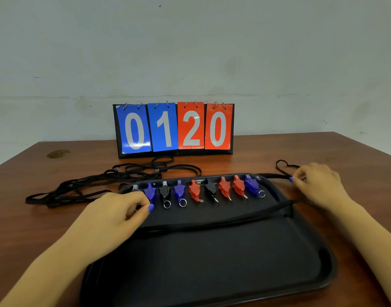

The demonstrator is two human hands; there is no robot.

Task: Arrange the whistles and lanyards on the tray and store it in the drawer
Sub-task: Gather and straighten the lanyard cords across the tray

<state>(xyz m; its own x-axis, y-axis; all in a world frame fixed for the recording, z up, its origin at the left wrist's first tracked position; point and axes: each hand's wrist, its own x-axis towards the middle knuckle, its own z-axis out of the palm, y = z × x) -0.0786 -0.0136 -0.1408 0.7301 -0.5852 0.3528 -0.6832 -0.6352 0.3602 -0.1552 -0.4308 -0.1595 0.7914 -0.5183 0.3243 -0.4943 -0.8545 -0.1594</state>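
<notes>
head view, black tray (300, 269) on wooden table (267, 151), whistles (194, 189) in a row along its far edge, left hand (121, 209) and right hand (318, 182) each pinching an end of one lanyard (223, 220) stretched across the tray, spare lanyards (114, 176) heaped behind-left, scoreboard (174, 129) at back - reads 0120

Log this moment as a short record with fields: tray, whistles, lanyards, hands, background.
tray: black tray on the wooden table
whistles: row of whistles along its far edge, blue, black and red
lanyards: one lanyard stretched across the tray; loose pile on the table at left
hands: left hand and right hand each pinch an end of the stretched lanyard
background: scoreboard reads 0120
</notes>
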